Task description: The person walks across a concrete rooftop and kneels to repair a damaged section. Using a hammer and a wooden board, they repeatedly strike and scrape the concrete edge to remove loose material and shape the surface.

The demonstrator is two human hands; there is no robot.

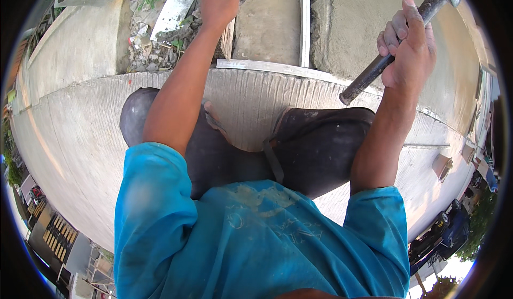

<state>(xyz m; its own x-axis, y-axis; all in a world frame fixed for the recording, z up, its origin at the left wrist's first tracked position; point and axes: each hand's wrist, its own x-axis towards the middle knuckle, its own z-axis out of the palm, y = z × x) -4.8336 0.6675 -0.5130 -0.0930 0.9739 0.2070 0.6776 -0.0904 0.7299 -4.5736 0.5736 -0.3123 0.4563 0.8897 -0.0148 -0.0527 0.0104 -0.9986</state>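
My right hand (411, 48) is wrapped round the dark, worn handle of a hammer (368, 80). The hammer slants up to the right, its metal head cut off in part by the top edge. Far ahead, my left hand (218, 8) is closed beside an upright-looking strip of wooden board (230, 34). Its fingertips run up to the picture's top edge, so whatever they pinch is hidden. A pale narrow board (283, 69) lies crosswise below that wooden strip, along the edge of the ridged concrete.
I squat on ridged concrete (69, 133), dark-trousered knees apart. Rubble (149, 53) with a whitish panel (173, 11) lies beyond, left of my left hand. A long pale strip (304, 21) divides the concrete ahead. A dark vehicle (443, 235) stands at the lower right.
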